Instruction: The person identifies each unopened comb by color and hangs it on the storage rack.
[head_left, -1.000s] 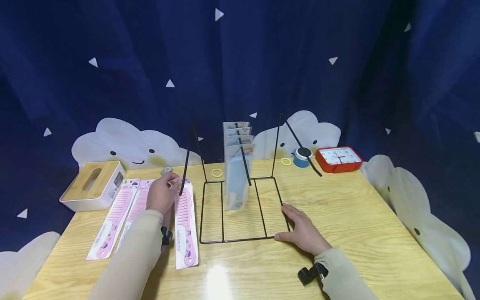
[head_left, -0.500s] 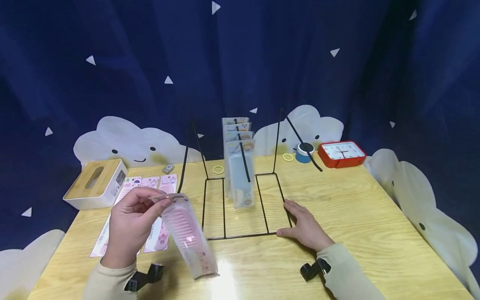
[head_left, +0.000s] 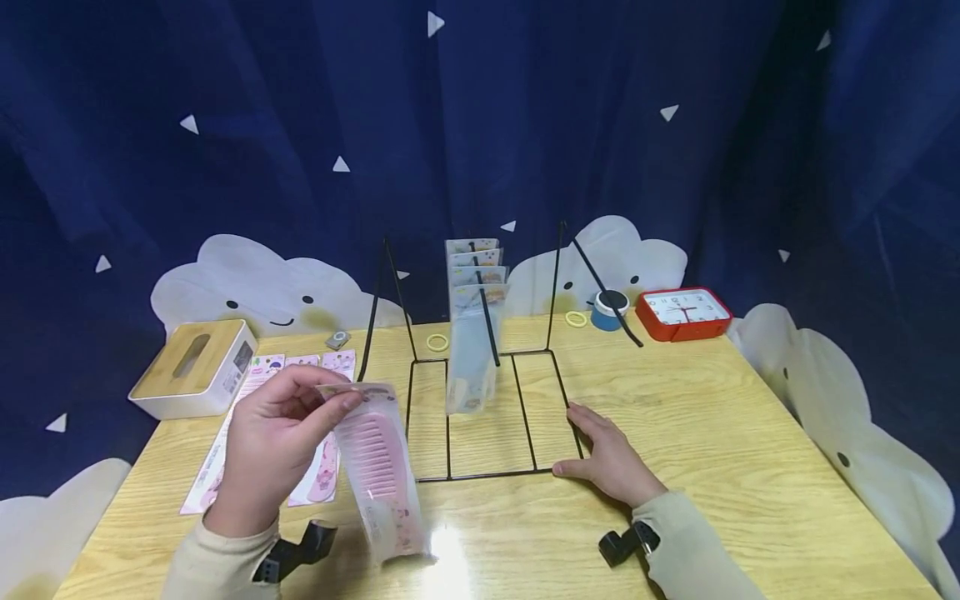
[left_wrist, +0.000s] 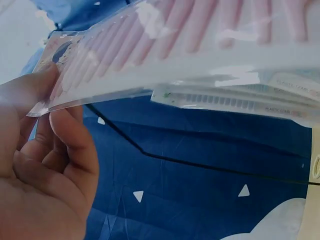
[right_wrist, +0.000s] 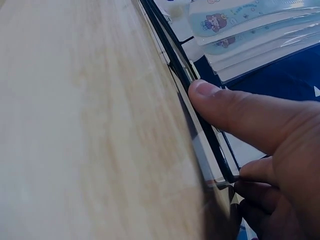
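My left hand (head_left: 272,446) pinches the top of a clear packet holding a pink comb (head_left: 375,458), which hangs tilted in front of the rack's left arm. In the left wrist view, thumb and fingers meet at the corner of the comb packet (left_wrist: 120,65). A black wire display rack (head_left: 495,476) stands mid-table. Several packeted blue combs (head_left: 480,350) hang in a row on its middle arm. At the rack's front right corner my right hand (head_left: 611,462) grips the base frame, thumb on the front bar and fingers at the side bar (right_wrist: 212,135).
More packeted pink combs (head_left: 318,467) lie at left, partly behind my left hand. Beside them stands a tissue box (head_left: 187,371) with a wooden lid. Behind the rack are yellow rings (head_left: 437,342), a blue jar (head_left: 606,317) and a red clock (head_left: 684,315). The rack's arms slope toward me.
My left hand has lifted the pink comb packet off the table and brought it toward me, now hanging near the rack's left arm. The right hand has stayed at the rack's corner.
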